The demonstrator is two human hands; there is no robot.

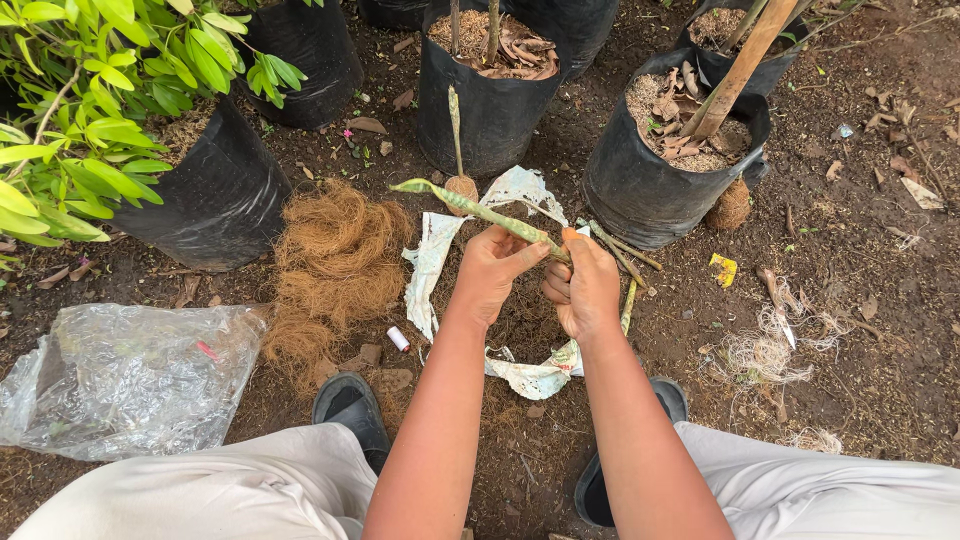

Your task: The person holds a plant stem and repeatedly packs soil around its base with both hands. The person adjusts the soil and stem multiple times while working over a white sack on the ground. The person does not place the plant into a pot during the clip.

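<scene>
From the head camera, looking down between the person's knees: the left hand (492, 268) is closed round a green plant cutting (478, 212), its fingers clamped about the lower part of the stem, so that the stem slants up and to the left with its cut tip free in the air; the right hand (582, 282) is shut just beside it on the stem's near end, thumb pressed on top, which steadies the piece from both sides and keeps it over the ground rather than on it. Under the hands lies a crumpled sheet of pale plastic wrap (432, 262), spread on the soil (880, 330) as a working surface; a heap of brown coconut fibre (335, 262) sits just to its left, within reach of the left hand; a small white tube (398, 339) lies near the fibre. A clear plastic bag (125, 375) rests well to the left. Black nursery bags (660, 180) of soil and dry leaves stand in a row beyond the hands, one holding a slanting woody stem (738, 70); leafy green shrubs (90, 120) fill the upper left. Dark sandals (350, 408) flank the forearms.
</scene>
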